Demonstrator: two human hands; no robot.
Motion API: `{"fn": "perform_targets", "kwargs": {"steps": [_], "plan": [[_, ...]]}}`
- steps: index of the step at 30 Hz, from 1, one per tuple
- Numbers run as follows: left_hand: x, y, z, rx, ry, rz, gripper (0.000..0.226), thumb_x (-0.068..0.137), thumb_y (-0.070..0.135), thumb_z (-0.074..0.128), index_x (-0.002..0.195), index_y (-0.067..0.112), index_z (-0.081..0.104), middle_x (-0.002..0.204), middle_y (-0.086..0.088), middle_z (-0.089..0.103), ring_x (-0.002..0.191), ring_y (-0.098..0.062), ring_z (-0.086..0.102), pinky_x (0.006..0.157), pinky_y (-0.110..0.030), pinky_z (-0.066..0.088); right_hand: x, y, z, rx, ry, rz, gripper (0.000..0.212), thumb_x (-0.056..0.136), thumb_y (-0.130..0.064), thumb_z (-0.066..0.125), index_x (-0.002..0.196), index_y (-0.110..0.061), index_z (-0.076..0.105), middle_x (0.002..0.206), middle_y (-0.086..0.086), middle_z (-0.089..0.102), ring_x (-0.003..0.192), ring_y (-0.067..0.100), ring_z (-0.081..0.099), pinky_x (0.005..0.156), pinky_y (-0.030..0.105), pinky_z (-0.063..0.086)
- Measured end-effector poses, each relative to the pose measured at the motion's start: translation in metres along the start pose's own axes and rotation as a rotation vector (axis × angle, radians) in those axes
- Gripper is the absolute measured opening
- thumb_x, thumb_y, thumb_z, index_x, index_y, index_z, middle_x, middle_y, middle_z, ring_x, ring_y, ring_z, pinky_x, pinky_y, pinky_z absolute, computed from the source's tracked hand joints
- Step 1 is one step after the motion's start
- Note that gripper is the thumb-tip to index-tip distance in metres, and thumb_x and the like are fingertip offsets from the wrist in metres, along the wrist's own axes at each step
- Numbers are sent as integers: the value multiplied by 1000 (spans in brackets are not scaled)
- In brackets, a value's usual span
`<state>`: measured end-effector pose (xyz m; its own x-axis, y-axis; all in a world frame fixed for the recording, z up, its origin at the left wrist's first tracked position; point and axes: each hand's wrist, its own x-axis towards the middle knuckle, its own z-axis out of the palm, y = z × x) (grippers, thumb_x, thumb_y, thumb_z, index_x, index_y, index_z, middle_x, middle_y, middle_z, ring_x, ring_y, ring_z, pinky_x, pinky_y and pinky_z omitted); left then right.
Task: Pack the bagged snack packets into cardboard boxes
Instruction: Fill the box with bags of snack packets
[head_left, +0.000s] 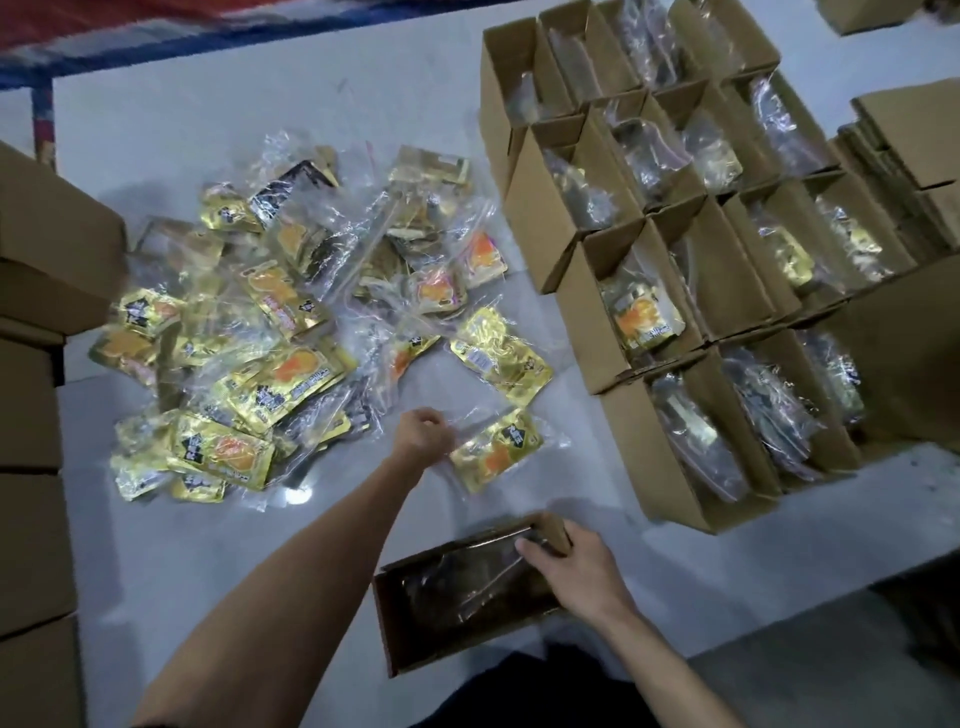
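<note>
A heap of clear bags holding gold snack packets (270, 332) lies on the white table. My left hand (423, 436) grips the edge of one bagged packet (493, 449) near the heap's front right. My right hand (569, 561) holds the far right end of an open cardboard box (405, 613) at the table's near edge. A clear bag with dark contents lies inside that box.
Several open cardboard boxes (670, 467) with bagged packets inside stand in rows at the right. Stacked closed boxes (31, 415) line the left edge. More boxes (914, 135) sit far right. The white table (208, 114) shows bare at the back left.
</note>
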<state>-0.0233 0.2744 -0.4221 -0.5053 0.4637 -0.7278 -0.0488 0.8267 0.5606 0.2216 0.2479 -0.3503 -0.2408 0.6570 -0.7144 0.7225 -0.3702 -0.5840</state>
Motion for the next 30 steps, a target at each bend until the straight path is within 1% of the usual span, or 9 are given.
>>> {"fn": "perform_targets", "kwargs": {"steps": [3, 7, 10, 15, 17, 21, 24, 27, 30], "plan": [[4, -21, -37, 194, -23, -10, 16, 89, 15, 69, 102, 7, 70, 97, -15, 70, 93, -24, 65, 83, -33, 54, 3, -1, 1, -18, -5, -28, 7, 82, -37, 79, 83, -35, 72, 80, -23, 72, 83, -3, 66, 68, 13, 45], [-4, -41, -60, 795, 105, 79, 60, 81, 63, 64, 119, 18, 53, 122, -6, 58, 118, -33, 53, 104, -45, 36, 2, -7, 2, -52, -23, -76, 22, 83, -35, 77, 82, -55, 68, 80, -31, 69, 80, -10, 63, 66, 8, 42], [-12, -43, -46, 840, 80, 302, 61, 76, 58, 60, 120, 18, 49, 125, -5, 54, 122, -30, 47, 109, -46, 26, 1, -10, 1, -86, -22, -119, 43, 85, -34, 76, 84, -72, 59, 82, -36, 67, 83, -19, 59, 66, 2, 39], [-18, -29, -22, 1126, -225, 545, 80, 76, 64, 68, 137, 20, 43, 138, -4, 50, 126, -27, 47, 110, -41, 27, 2, -10, 0, -77, -30, -115, 33, 85, -33, 75, 86, -64, 63, 82, -31, 70, 82, -14, 61, 72, 13, 45], [-21, -25, -19, 1275, -319, 570, 76, 74, 60, 74, 134, 22, 48, 139, -3, 51, 128, -24, 48, 108, -39, 30, 2, -10, 1, -60, -28, -107, 29, 85, -32, 76, 87, -60, 65, 82, -31, 70, 81, -15, 61, 70, 13, 44], [-30, -22, -21, 1580, -324, 580, 43, 86, 32, 71, 124, 17, 59, 131, -7, 58, 120, -23, 56, 101, -33, 40, 3, -7, 1, -34, -43, -78, 10, 85, -34, 76, 86, -43, 72, 84, -28, 71, 83, -13, 62, 72, 15, 44], [-35, -17, -27, 1562, -288, 514, 43, 91, 25, 60, 129, 7, 54, 128, -12, 58, 116, -27, 59, 101, -35, 39, 2, -5, 0, -44, -45, -88, 7, 86, -33, 75, 88, -39, 73, 85, -29, 71, 87, -10, 63, 75, 16, 45], [-40, -6, -42, 1495, -263, 564, 35, 89, 34, 61, 116, 11, 63, 118, -11, 63, 116, -27, 53, 105, -41, 35, 2, -6, 0, -50, -38, -106, 13, 86, -30, 76, 86, -42, 71, 85, -31, 70, 91, -4, 65, 78, 18, 48], [-46, 9, -62, 1346, -230, 619, 24, 85, 35, 66, 102, 18, 67, 105, -4, 70, 104, -24, 62, 96, -39, 45, 0, -11, 0, -53, -28, -116, 27, 85, -31, 75, 80, -56, 67, 82, -37, 67, 81, -12, 64, 62, 8, 48]]}}
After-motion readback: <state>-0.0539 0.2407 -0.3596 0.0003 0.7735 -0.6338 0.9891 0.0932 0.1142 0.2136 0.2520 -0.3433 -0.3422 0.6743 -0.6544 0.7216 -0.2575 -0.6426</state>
